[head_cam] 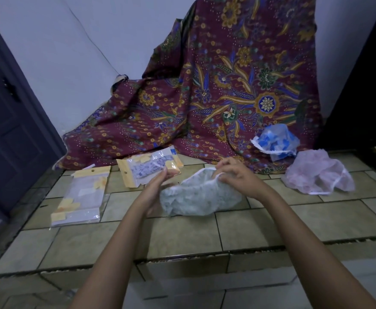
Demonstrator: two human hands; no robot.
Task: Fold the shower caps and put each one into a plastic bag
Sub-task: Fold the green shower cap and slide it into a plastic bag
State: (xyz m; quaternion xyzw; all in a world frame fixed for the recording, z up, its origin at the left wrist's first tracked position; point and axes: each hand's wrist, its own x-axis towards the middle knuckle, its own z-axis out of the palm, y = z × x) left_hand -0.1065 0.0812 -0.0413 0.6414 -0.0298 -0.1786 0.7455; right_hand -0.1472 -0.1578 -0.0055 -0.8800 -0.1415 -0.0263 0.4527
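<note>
One dark blue panelled door (9, 130) is seen at the far left, beside a pale wall. On the beige tiled ledge (182, 233), towards its left, a flat clear plastic bag with a yellow header strip and yellow flower print (80, 197) is laid. Just to its right and further back, a second clear bag with a yellow header (147, 170) is laid, and a folded pale patterned cap is seen inside it.

The left hand (158, 188) is held against the left end of a crumpled pale grey-green shower cap with a white elastic rim (200, 197), which is lifted partly off the tiles at the middle of the ledge. The left fingers are fairly straight and point upward; whether the cap is actually gripped by them cannot be told. The cap's white rim is pinched at its upper right by the curled fingers and thumb of the right hand (238, 175).

Behind the hands, a maroon batik cloth with gold and blue flowers (227, 85) is draped over something tall and spread down onto the ledge. On its lower right part a loose translucent shower cap with blue patches (276, 141) is set. Just beside that, further right on the tiles, a crumpled pale pink shower cap with a white rim (316, 175) is laid.
</note>
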